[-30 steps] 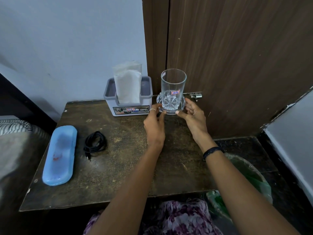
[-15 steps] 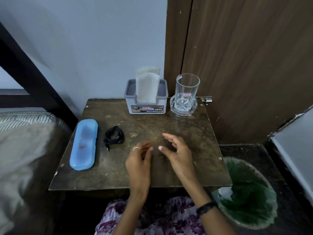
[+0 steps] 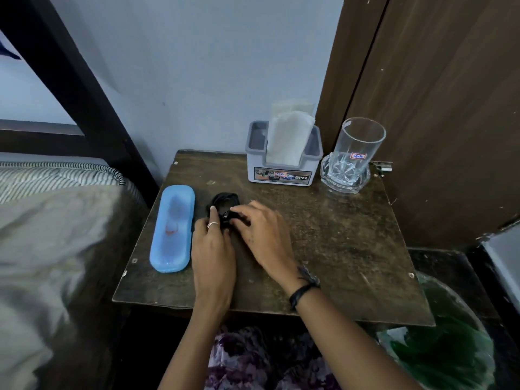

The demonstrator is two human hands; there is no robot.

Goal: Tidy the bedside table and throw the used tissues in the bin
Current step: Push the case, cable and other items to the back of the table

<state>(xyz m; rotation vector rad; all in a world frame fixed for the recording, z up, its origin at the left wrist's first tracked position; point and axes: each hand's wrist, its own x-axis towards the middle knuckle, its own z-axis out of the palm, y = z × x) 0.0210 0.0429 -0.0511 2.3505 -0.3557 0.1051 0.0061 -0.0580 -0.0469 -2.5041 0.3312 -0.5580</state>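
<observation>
Sitting at the back edge of the surface [image 3: 337, 243], a grey tissue box [image 3: 284, 164] holds white tissues [image 3: 289, 136] that stick straight up out of its top. Just beside it, at the back right corner, a clear glass [image 3: 358, 153] stands upright on a glass coaster [image 3: 344, 180]. Nothing shows inside the glass.

Off the front right corner, down on the floor, a bin [image 3: 450, 347] with a green bag in it holds something white near its left rim.

A blue case [image 3: 173, 229] lies closed near the left edge. Its long side runs from the front of the surface to the back, a little tilted. Something small and red shows through its lid.

Just to the right of the case lies a black cable [image 3: 223, 202], wound into a loop. Both hands are on it. The left hand [image 3: 212, 254] has a ring on one finger, and its fingers reach onto the near side of the loop. The right hand [image 3: 263, 232] has its fingers curled down over the cable, pinching a part of it. I cannot tell if the left hand grips the cable or only touches it.

A bed [image 3: 56, 235] sits left of the surface.
</observation>
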